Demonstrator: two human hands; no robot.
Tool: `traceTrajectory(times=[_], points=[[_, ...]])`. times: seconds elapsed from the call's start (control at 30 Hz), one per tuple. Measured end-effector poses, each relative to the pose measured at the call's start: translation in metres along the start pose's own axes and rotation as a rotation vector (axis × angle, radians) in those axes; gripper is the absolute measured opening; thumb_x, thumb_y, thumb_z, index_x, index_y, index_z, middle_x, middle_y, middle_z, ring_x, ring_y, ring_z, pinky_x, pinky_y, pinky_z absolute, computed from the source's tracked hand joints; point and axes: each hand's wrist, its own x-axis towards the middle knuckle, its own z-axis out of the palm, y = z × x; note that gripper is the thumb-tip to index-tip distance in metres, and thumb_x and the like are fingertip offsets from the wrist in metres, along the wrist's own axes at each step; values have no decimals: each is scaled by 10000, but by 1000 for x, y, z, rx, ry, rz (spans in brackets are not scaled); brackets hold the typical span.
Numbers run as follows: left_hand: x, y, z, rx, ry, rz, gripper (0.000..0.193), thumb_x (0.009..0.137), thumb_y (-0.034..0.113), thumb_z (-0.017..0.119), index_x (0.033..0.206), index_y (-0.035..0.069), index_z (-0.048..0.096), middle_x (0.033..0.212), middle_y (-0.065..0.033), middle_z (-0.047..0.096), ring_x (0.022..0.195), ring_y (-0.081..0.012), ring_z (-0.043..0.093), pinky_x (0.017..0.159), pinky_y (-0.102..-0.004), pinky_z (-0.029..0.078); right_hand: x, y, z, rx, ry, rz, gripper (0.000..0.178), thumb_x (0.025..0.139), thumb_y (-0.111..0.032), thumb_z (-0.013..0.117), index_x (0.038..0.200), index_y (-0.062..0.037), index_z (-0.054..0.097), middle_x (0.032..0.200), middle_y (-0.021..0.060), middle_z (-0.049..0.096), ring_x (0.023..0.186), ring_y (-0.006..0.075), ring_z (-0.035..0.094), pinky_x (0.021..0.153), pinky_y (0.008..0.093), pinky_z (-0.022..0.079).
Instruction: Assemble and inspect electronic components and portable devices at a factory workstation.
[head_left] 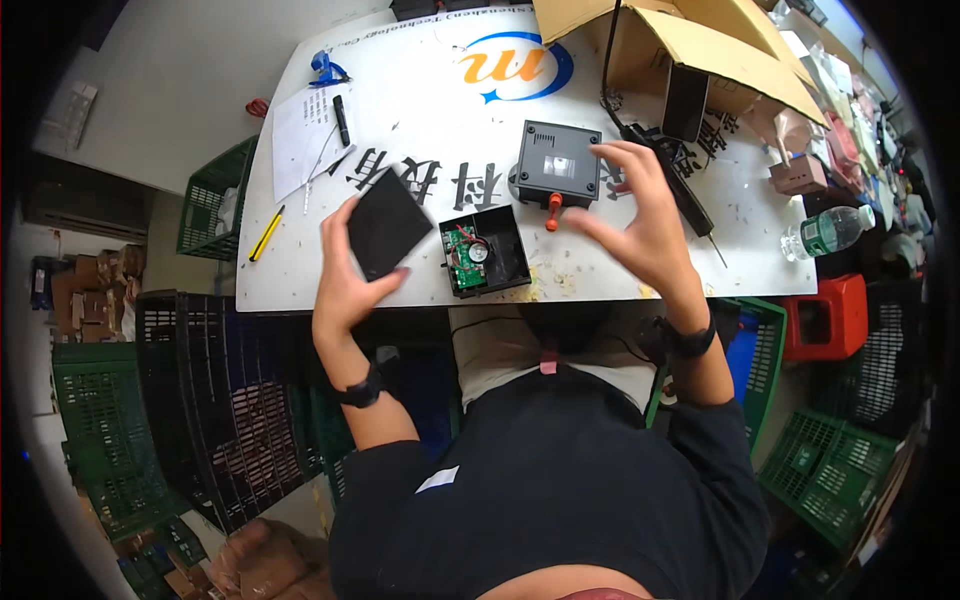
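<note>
My left hand (345, 275) grips a flat black square panel (390, 225) by its edges, thumb at the near corner and fingers along the left side. Just right of it an open black case (510, 245) rests on the table, showing a green circuit board (462, 262), wires and a round silver part. My right hand (645, 225) is open, fingers spread, with nothing in it. Beside its thumb is an orange-red handled piece (553, 212), at the front edge of a dark grey box (560, 165) with corner screws.
A black corded tool with a thin metal tip (685, 200) lies right of my right hand. Beyond are a cardboard box (740, 60) and a plastic bottle (830, 233). Paper (300, 135), a black pen (342, 120) and a yellow knife (266, 234) lie at left.
</note>
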Motion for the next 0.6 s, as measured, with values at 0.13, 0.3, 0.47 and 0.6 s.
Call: traceTrajectory(times=[0.13,0.3,0.47,0.6], points=[[14,79,35,25,-193,285,1040,624,188,882,1512,10,370,1463,-216,421,1347,-396,446,1159,-443,377,4,-46,-3,-111,-203,-395,883,667,-290,909,1444,-92,536,1416,195,520,1295,365,529,1100,419,428],[10,100,58,-270,-285,294,1201,606,296,947,1567,6,287,1495,-236,401,1413,-428,379,1186,-473,338,5,-43,-2,-20,-465,-329,946,668,-215,868,1507,-82,451,1459,205,489,1344,402,484,1141,458,389],[0,60,55,172,-215,243,1316,586,374,984,1603,18,228,1517,-230,387,1449,-403,356,1196,-482,330,-25,5,-17,586,-389,187,878,798,-251,777,1551,-29,384,1512,223,469,1365,405,487,1118,514,413],[-6,22,72,204,-256,202,1320,576,347,993,1602,22,229,1529,-209,387,1439,-373,389,1187,-472,352,-44,15,-18,1290,-271,335,865,896,-410,679,1569,15,340,1520,254,458,1340,390,520,1089,537,437]])
